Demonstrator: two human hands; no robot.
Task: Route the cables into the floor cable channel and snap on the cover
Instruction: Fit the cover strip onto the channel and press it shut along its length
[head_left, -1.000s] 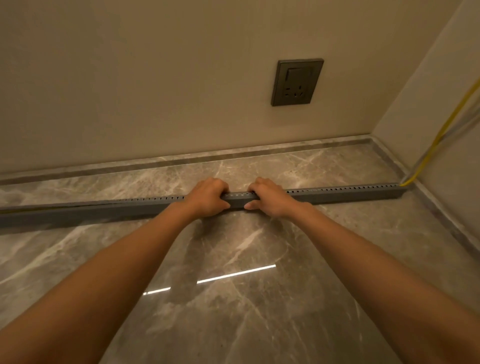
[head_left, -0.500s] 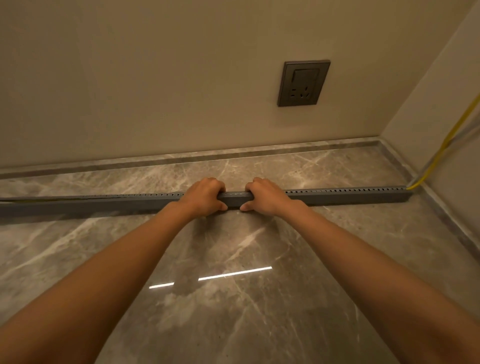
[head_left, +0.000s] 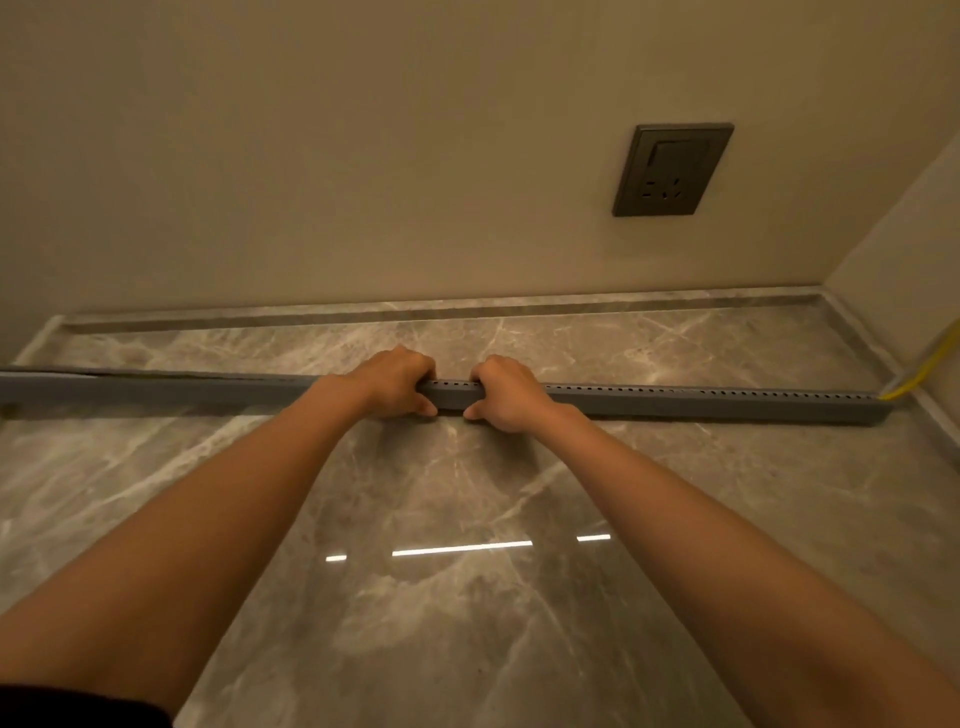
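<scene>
A long grey cable channel (head_left: 701, 402) with a row of small holes along its top lies across the marble floor from left edge to the right wall. My left hand (head_left: 397, 382) and my right hand (head_left: 506, 389) grip it side by side near its middle, fingers curled over the top, thumbs on the near face. A yellow cable (head_left: 930, 366) comes down the right wall and enters the channel's right end. At the far left, the cover (head_left: 156, 375) appears slightly raised off the channel.
A dark wall socket (head_left: 672, 169) sits on the back wall above the right half. A stone skirting (head_left: 415, 312) runs along the wall base. Glossy marble floor (head_left: 467, 597) stretches between me and the channel.
The view has shifted left, so the socket and corner sit further right. Both hands stay clamped on the channel, now a little closer together.
</scene>
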